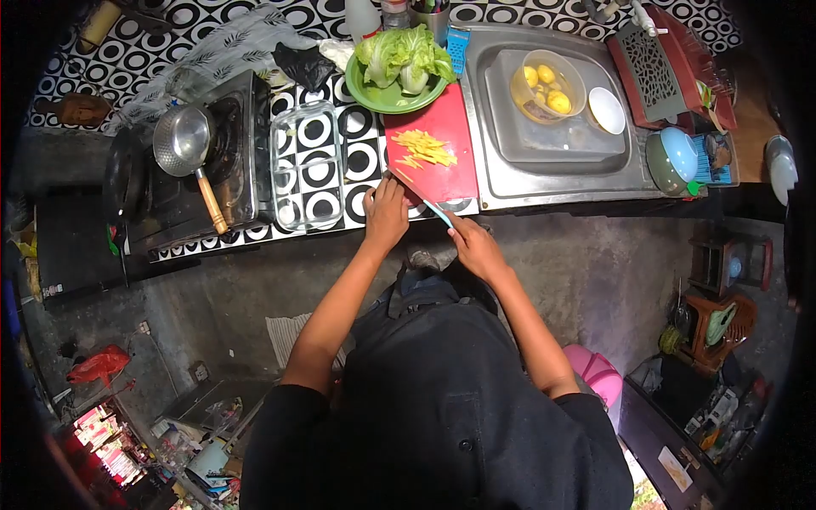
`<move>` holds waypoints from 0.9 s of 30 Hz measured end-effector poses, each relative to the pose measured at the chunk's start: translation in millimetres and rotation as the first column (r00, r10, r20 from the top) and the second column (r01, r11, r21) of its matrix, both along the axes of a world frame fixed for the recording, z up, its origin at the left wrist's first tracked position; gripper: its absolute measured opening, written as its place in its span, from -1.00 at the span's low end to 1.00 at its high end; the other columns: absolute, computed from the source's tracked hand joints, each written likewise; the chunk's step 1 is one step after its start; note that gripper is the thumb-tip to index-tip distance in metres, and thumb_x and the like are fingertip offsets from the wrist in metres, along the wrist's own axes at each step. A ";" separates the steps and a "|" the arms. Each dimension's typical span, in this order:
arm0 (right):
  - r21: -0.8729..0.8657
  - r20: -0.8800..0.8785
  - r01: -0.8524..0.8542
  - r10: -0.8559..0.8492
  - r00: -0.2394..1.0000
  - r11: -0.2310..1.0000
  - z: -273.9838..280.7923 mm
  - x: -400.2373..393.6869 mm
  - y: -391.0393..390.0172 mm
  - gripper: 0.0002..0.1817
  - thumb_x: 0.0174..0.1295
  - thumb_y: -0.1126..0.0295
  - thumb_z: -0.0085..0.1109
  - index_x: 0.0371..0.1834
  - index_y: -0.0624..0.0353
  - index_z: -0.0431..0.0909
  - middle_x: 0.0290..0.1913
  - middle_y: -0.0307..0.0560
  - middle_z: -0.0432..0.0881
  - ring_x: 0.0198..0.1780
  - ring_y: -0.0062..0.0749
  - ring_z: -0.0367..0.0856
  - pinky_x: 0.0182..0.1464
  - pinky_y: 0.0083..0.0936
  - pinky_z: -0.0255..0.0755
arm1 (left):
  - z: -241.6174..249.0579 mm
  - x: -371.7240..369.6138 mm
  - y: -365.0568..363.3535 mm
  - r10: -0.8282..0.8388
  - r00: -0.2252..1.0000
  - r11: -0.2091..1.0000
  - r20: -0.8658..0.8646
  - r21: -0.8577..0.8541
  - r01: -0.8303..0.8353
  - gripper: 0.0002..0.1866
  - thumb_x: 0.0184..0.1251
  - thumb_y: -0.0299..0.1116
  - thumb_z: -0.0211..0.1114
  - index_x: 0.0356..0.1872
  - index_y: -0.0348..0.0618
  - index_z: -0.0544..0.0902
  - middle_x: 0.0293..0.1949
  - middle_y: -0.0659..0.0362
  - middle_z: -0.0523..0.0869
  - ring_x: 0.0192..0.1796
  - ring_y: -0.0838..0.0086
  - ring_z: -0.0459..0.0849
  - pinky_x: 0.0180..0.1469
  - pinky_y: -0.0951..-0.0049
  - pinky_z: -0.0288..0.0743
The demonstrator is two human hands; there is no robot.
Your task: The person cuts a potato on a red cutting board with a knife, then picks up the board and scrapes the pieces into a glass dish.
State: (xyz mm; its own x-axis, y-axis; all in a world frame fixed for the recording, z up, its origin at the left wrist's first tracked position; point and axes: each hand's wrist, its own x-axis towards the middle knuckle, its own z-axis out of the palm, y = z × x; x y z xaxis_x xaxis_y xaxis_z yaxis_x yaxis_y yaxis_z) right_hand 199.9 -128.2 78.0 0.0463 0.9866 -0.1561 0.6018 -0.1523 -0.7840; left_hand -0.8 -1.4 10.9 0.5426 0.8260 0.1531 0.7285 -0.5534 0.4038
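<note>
Right hand (473, 245) grips knife (422, 194); left hand (385, 210) on red cutting board (442, 127).

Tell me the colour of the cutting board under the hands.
Red; the cutting board shows best in the head view.

Right hand (473, 244) holds knife (422, 195) over red board (444, 174).

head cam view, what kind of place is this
Most likely a small home kitchen: a stove with a metal pot, a steel sink, and a red cutting board with sliced yellow strips on a patterned counter.
</note>
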 end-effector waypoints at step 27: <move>0.000 0.236 -0.123 0.120 0.964 0.992 6.9 1.2 -0.5 -0.05 0.07 0.62 0.24 0.65 -0.17 0.29 -0.13 0.25 0.62 -0.18 0.28 0.72 -0.12 0.07 0.60 | -0.3 -0.9 0.6 -0.012 1.000 1.000 -0.020 0.002 0.012 -0.57 0.35 -0.42 0.27 0.23 -0.25 0.59 0.29 0.00 0.58 0.53 0.14 0.40 0.40 -0.08 0.22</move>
State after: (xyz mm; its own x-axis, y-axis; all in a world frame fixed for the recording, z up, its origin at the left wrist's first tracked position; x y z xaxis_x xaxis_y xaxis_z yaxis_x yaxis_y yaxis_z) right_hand 201.1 -128.7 84.8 -0.0403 0.9892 -0.1410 0.7830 -0.0564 -0.6195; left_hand -1.7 -0.8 10.6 0.5555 0.8190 0.1440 0.7298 -0.5632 0.3875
